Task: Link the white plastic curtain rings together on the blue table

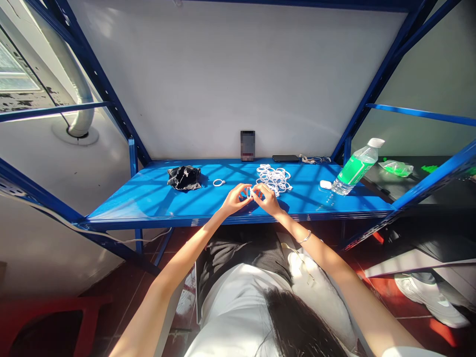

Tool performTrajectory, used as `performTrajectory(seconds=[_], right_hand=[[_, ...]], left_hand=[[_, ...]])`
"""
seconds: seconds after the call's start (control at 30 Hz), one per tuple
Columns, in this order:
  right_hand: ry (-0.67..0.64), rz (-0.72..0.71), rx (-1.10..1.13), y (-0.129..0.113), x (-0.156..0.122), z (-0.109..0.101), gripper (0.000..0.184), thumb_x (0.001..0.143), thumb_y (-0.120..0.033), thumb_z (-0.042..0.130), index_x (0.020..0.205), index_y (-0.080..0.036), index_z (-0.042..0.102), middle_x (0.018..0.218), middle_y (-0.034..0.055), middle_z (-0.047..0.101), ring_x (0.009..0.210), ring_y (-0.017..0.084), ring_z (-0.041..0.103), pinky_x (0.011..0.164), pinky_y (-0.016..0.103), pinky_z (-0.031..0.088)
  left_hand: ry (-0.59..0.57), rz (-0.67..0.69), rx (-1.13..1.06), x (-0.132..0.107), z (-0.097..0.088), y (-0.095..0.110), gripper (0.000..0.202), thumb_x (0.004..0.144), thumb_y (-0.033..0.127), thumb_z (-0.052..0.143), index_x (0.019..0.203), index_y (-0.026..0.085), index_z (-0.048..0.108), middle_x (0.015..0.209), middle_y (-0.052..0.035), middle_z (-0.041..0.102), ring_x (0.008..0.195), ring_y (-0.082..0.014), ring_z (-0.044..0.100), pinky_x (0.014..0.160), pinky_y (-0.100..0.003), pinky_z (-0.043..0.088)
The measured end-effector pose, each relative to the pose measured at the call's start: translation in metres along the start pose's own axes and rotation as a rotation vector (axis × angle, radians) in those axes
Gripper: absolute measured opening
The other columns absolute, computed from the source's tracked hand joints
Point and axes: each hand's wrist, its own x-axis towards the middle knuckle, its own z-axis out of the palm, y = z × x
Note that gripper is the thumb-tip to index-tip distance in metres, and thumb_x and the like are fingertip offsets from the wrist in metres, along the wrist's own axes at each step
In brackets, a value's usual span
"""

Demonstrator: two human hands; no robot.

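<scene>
Near the front edge of the blue shelf, my left hand (236, 198) and my right hand (267, 198) meet, fingertips pinched together. Between them is a small white ring (250, 193), gripped from both sides and partly covered by the fingers. Just beyond my right hand lies a heap of similar white rings (274, 177), tangled over one another. One single white ring (219, 182) rests flat on the shelf to the left, apart from the heap. Farther left sits a crumpled black plastic bag (184, 178).
The blue metal shelf (141, 198) has slanted posts at both sides. A phone (247, 146) leans on the back wall; a dark flat device (285, 158) and a cable (315, 159) lie beside it. At right are a white case (325, 184) and a tilted water bottle (357, 168).
</scene>
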Motion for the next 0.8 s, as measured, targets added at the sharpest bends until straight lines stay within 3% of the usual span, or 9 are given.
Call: performTrajectory(seconds=[0.8], right_hand=[[0.038,-0.099,-0.017,-0.0034,0.0029,-0.0017,0.013,0.095,-0.025,0.048,0.088,-0.021,0.059,0.089,0.0058,0.064,0.074,0.017,0.062,0.064,0.031,0.053]], left_hand=[[0.006,0.009,0.012,0.0005,0.0001,0.0003,0.041,0.086,0.036,0.061,0.122,0.019,0.054,0.108,-0.0063,0.061,0.08,-0.0119,0.06,0.063,-0.021,0.052]])
